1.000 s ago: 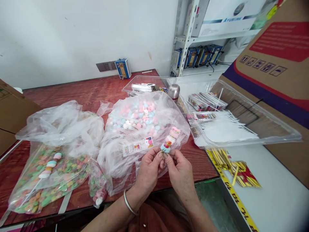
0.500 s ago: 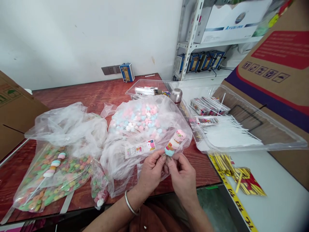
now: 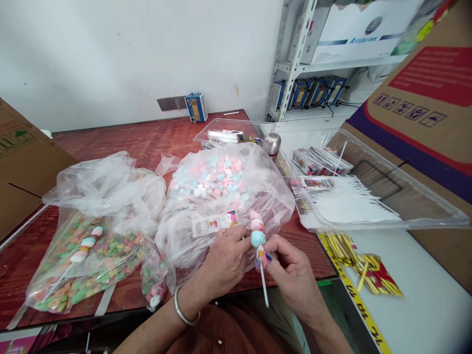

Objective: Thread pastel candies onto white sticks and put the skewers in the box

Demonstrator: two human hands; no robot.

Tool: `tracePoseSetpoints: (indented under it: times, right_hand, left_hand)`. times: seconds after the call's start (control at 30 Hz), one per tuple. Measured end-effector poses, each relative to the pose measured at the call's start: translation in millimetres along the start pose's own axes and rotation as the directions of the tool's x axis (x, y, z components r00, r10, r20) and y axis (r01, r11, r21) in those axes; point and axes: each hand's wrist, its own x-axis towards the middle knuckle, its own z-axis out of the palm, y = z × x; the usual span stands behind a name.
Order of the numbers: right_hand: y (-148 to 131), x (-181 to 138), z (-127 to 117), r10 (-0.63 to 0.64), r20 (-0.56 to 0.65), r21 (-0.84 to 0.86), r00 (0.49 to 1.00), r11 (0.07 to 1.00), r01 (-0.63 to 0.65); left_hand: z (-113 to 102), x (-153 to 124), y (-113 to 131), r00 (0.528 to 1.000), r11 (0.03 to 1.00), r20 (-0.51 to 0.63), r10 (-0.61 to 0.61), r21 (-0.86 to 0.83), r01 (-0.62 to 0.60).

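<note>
A wrapped marshmallow skewer (image 3: 257, 238) with pink, white, yellow and blue pieces stands nearly upright between my hands, its white stick pointing down. The gathered wrapper under the blue piece is pinched by my right hand (image 3: 291, 268). From the other side my left hand (image 3: 226, 255), fingers curled, presses against the skewer; its fingertips are partly hidden. Just beyond lies a printed card (image 3: 215, 223) on a clear bag of pastel marshmallows (image 3: 217, 177). Another marshmallow skewer (image 3: 86, 243), without a wrapper that I can make out, rests on the bag of coloured rings (image 3: 84, 290) at left.
To the right, a clear plastic tray (image 3: 416, 223) holds white sticks and stacked printed cards. Gold twist ties (image 3: 379, 275) lie on the white surface nearby. A metal-capped bottle (image 3: 272, 145) stands behind the marshmallow bag. Cardboard boxes (image 3: 25, 152) flank the red table.
The skewer has come upright and slightly lower, and its white stick now shows below the wrapper. My hands have moved apart a little, the right one pinching the gathered wrapper.
</note>
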Motion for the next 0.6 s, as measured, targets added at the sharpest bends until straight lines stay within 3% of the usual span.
tracePoseSetpoints:
  times: [0.07, 0.13, 0.2, 0.27, 0.37, 0.5, 0.57, 0.6]
  right_hand:
    - [3.3, -2.2, 4.1, 0.139, 0.095, 0.208, 0.986, 0.966, -0.156]
    - [10.1, -3.2, 6.3, 0.284, 0.146, 0.408, 0.948, 0.855, -0.319]
    - [16.9, -3.0, 6.0, 0.376, 0.163, 0.532, 0.912, 0.745, -0.402]
    - [21.4, -1.9, 4.8, 0.411, 0.161, 0.576, 0.897, 0.699, -0.424]
    - [24.4, 1.7, 4.5, 0.416, 0.165, 0.572, 0.894, 0.699, -0.43]
    - [28.4, 1.6, -2.9, 0.376, 0.079, 0.573, 0.923, 0.741, -0.351]
    - [33.9, -3.6, -15.2, 0.293, 0.061, 0.526, 0.954, 0.803, -0.281]
    - [38.3, -5.4, -22.8, 0.248, 0.122, 0.445, 0.961, 0.852, -0.276]
  left_hand:
    - [-1.0, 1.8, 3.8, 0.999, 0.991, -0.042, 0.004, -0.131, -0.01]
    - [-2.9, 1.5, 6.5, 0.995, 0.971, -0.015, 0.098, -0.219, -0.099]
    - [-3.1, -1.2, 7.9, 0.986, 0.966, 0.031, 0.162, -0.207, -0.152]
    - [-1.2, -5.1, 8.0, 0.993, 0.982, 0.028, 0.112, -0.156, -0.106]
    - [0.5, -10.6, 6.4, 0.999, 0.998, -0.013, 0.049, -0.041, -0.05]
    - [-5.3, -18.2, 1.5, 0.983, 0.974, 0.01, 0.185, 0.132, -0.185]
    - [-8.5, -22.0, 0.3, 0.989, 0.973, -0.044, 0.143, 0.187, -0.133]
    - [-9.7, -22.9, 0.0, 0.992, 0.977, -0.09, 0.092, 0.201, -0.072]
